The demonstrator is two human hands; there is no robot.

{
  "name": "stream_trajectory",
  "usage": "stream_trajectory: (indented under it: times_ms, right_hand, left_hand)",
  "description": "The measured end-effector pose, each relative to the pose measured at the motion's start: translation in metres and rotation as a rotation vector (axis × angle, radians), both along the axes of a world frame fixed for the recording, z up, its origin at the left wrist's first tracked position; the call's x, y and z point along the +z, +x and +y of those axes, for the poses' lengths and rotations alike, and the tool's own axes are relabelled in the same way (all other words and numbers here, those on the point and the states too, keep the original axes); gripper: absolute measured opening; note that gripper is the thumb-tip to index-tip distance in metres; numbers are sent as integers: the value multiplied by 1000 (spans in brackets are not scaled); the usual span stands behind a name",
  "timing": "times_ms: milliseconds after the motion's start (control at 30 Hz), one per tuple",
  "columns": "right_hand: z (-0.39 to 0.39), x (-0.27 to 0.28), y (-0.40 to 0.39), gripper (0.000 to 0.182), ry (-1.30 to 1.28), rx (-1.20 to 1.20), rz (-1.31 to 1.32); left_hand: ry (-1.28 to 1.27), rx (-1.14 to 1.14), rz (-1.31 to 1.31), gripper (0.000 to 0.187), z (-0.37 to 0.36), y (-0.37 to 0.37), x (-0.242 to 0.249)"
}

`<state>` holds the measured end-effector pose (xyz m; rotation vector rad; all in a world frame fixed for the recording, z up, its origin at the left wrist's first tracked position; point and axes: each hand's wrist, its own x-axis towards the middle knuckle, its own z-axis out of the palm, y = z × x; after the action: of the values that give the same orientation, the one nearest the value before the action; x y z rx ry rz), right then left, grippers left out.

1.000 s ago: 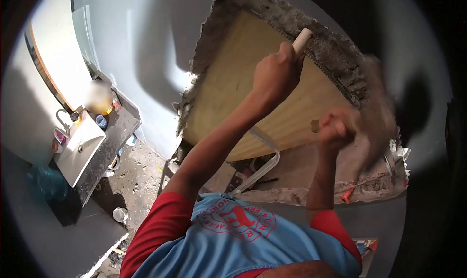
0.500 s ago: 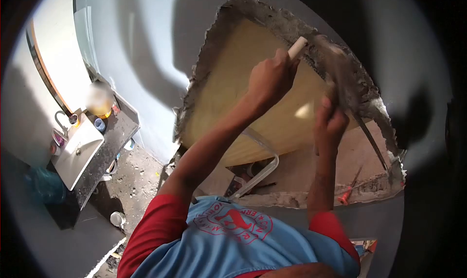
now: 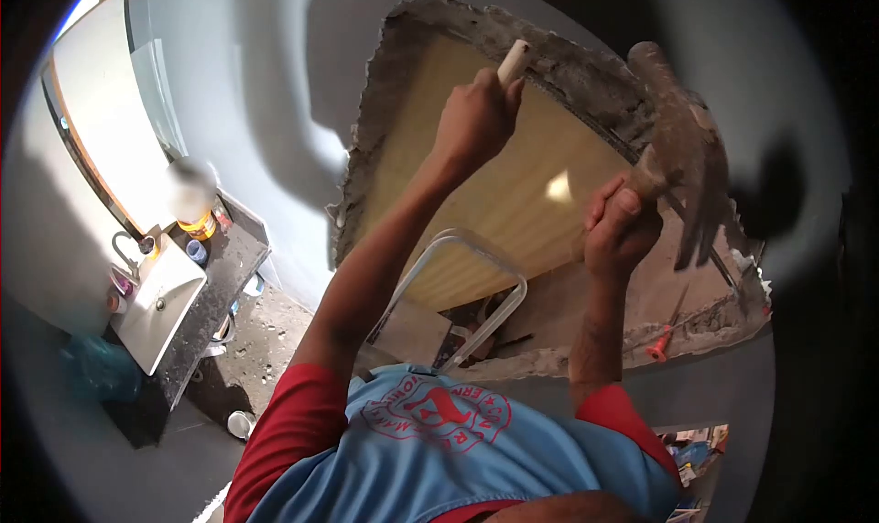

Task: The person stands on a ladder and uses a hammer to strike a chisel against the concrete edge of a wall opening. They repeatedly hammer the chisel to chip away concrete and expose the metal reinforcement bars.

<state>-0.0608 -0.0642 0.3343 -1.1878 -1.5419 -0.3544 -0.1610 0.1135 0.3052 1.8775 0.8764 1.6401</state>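
My left hand [image 3: 476, 120] is closed around a short pale cylindrical bar [image 3: 515, 62], whose top end sticks up above my fist; its lower part is hidden. In my right hand [image 3: 623, 228] is a claw hammer [image 3: 691, 147], gripped by its wooden handle close to the dusty head. The claw points down and to the right. Both hands are raised in front of a rough-edged opening [image 3: 586, 79] in the grey wall, with a yellowish wooden panel [image 3: 476, 138] behind them.
An orange-handled screwdriver [image 3: 659, 344] lies on the opening's lower ledge. A white tubular frame [image 3: 499, 317] stands inside. To the left are a white sink [image 3: 169, 308], a dark counter [image 3: 206, 294] carrying a yellow container [image 3: 197, 230], and a debris-strewn floor [image 3: 270, 331].
The hammer, blurred earlier, now shows clearly, farther right and away from the pale bar. My left hand appears shifted left and slightly up. The whole view has also shifted a little.
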Motion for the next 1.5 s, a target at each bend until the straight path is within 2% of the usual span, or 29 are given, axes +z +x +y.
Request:
stream_trajectory:
  times_ms: [67,133,300,433,533,667,733,767,800,867,900,967,1067,1100,1133,1167,1200,1333,1400,1433,1467,1500]
  right_hand:
    - [-5,7,-6,65,-2,11,12]
    - [-6,13,-10,66,98,-76,-102]
    - [-10,21,-12,67,61,-15,-44]
    - [-8,7,-5,68,-1,-13,17]
    - [-7,-2,0,68,40,-20,86]
    - [5,-23,26,63,151,42,47]
    - [30,-43,52,53,121,-207,-275]
    - [54,-46,57,45,185,-169,-267]
    - [51,-33,51,44,-178,-347,-252]
    - [43,-20,29,49,-101,-267,-91]
    - [40,-19,29,49,-98,-259,-99]
    - [23,-29,27,54,12,-70,61]
    - [43,-55,60,56,170,-86,-90]
    - [49,-42,58,38,-73,-206,-245]
    - [58,-39,58,41,-271,-309,-173]
    - [45,-38,46,41,-277,-280,-62]
    - [45,-26,38,41,-260,-226,26]
    - [36,-32,45,42,-63,-8,25]
    - [49,-41,48,50,153,-138,-309]
    - [65,-36,44,50,13,-202,-186]
    - [55,-35,41,50,7,-209,-178]
    - [45,-31,37,50,-76,-191,-26]
  left_hand:
    - [22,-29,-14,38,0,-4,3]
    - [66,-19,-68,38,-2,-9,8]
    - [109,-62,-71,36,-6,-13,10]
    - [149,17,83,35,-21,4,11]
    - [165,85,65,34,-16,22,1]
    - [148,72,28,35,-17,23,1]
    - [145,57,17,34,-18,21,3]
    - [141,43,6,34,-19,20,3]
    - [132,41,-2,34,-18,21,2]
    - [123,32,17,33,-17,22,1]
    - [125,41,10,33,-16,20,4]
    - [133,50,15,33,-20,18,2]
    - [137,65,38,33,-18,20,2]
    - [137,65,36,33,-16,20,4]
    - [129,61,26,33,-15,20,5]
    - [116,47,27,33,-20,21,1]
    - [123,60,19,33,-18,21,3]
    - [109,74,15,33,-16,22,4]
    - [112,72,13,33,-20,22,1]
    - [100,87,15,33,-17,22,4]
    - [85,89,29,32,-20,23,3]
    - [79,85,34,32,-25,24,0]
